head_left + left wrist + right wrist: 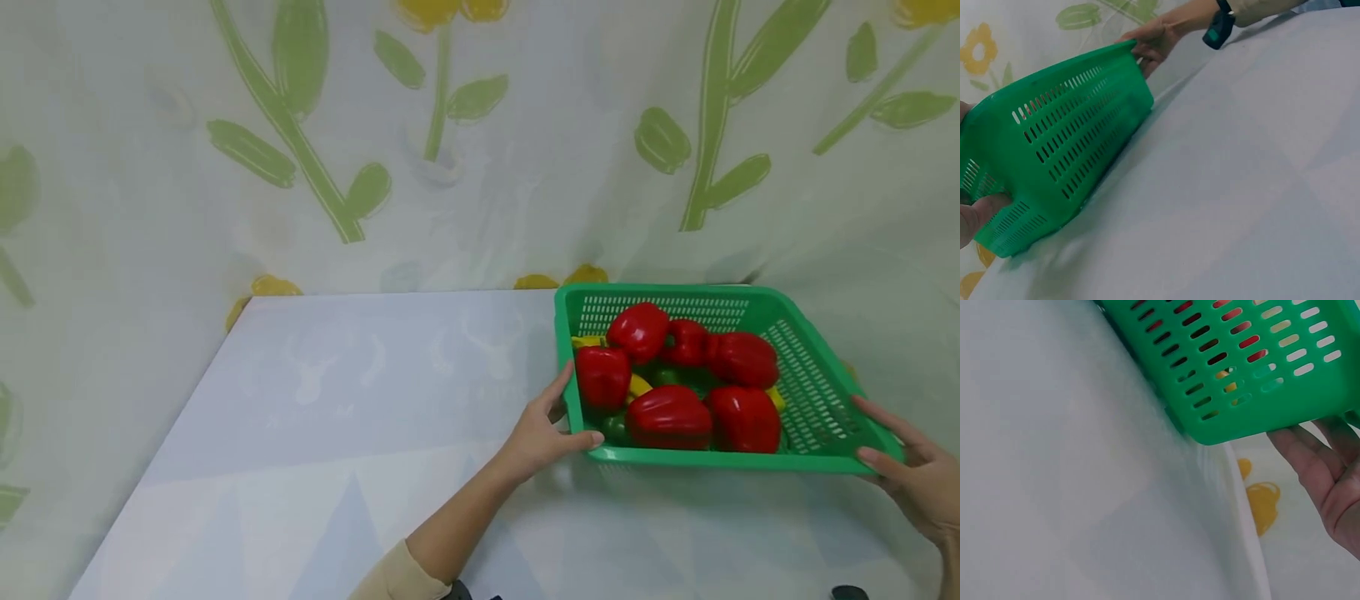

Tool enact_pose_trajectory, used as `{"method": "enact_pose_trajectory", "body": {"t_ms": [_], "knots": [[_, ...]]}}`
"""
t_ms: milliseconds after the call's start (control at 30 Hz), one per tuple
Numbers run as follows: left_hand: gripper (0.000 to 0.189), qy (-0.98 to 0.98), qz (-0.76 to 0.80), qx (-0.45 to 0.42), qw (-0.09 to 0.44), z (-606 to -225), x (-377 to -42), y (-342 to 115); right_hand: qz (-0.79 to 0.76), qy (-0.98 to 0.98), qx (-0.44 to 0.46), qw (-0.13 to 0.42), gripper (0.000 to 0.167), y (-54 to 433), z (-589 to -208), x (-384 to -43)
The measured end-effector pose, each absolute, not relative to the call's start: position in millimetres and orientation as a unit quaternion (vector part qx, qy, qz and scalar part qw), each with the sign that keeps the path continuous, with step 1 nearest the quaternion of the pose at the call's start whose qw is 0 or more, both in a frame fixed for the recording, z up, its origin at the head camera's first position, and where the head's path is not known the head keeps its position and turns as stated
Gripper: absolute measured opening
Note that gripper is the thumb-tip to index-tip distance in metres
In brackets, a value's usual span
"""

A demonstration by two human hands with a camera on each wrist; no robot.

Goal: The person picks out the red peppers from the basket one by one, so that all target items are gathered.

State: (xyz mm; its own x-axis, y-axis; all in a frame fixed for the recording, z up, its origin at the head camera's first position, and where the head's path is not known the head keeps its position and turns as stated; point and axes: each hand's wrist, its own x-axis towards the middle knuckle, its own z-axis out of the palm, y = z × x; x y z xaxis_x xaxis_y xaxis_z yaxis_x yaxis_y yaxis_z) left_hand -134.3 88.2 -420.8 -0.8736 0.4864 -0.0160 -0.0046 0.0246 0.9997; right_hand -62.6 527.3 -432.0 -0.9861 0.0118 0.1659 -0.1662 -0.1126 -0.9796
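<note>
A green plastic basket [720, 461] with slotted walls is at the far right of the table, its base at or close to the tabletop. Several red bell peppers [670, 417] lie inside, with yellow pieces [639, 387] and a dark green vegetable [615, 429] partly hidden among them. My left hand [538, 440] grips the basket's left end by the near corner, thumb at the rim. At the near right corner, my right hand [926, 479] holds the other end. In the right wrist view, fingers [1304, 456] of that hand reach beneath the rim, their tips partly hidden.
A white and pale blue cloth covers the table [315, 433]. Behind it hangs a pale curtain [525, 200] with green leaves and yellow flowers. The table's right edge [1244, 519] runs below the basket's right end. A dark band [1219, 28] circles the right wrist.
</note>
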Motion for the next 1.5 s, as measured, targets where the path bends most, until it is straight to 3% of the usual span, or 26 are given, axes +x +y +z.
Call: {"method": "enact_pose_trajectory", "body": {"t_ms": [167,367,667,833,1133,1500], "knots": [[0.086,0.692,0.675,0.169,0.189,-421.7,-134.1,89.9,0.721,-0.687,0.073,0.052,0.069,540.0,-437.9,-64.5],[0.084,0.694,0.672,0.168,0.195,-419.5,-137.1,86.0,0.709,-0.704,0.007,0.048,0.070,547.6,-444.7,-74.0],[0.086,0.683,0.680,0.175,0.199,-420.0,-142.3,89.3,0.724,-0.689,0.006,0.041,0.067,538.3,-423.2,-74.3],[0.085,0.687,0.675,0.180,0.199,-420.1,-142.1,91.0,0.685,-0.727,-0.006,0.041,0.068,549.2,-429.9,-75.4],[0.084,0.682,0.681,0.180,0.199,-422.3,-138.9,92.0,0.696,-0.718,0.020,0.002,0.064,548.6,-423.6,-70.5],[0.083,0.672,0.689,0.174,0.208,-425.7,-133.8,84.8,0.662,-0.749,-0.036,-0.022,0.063,539.1,-420.7,-66.0]]}}
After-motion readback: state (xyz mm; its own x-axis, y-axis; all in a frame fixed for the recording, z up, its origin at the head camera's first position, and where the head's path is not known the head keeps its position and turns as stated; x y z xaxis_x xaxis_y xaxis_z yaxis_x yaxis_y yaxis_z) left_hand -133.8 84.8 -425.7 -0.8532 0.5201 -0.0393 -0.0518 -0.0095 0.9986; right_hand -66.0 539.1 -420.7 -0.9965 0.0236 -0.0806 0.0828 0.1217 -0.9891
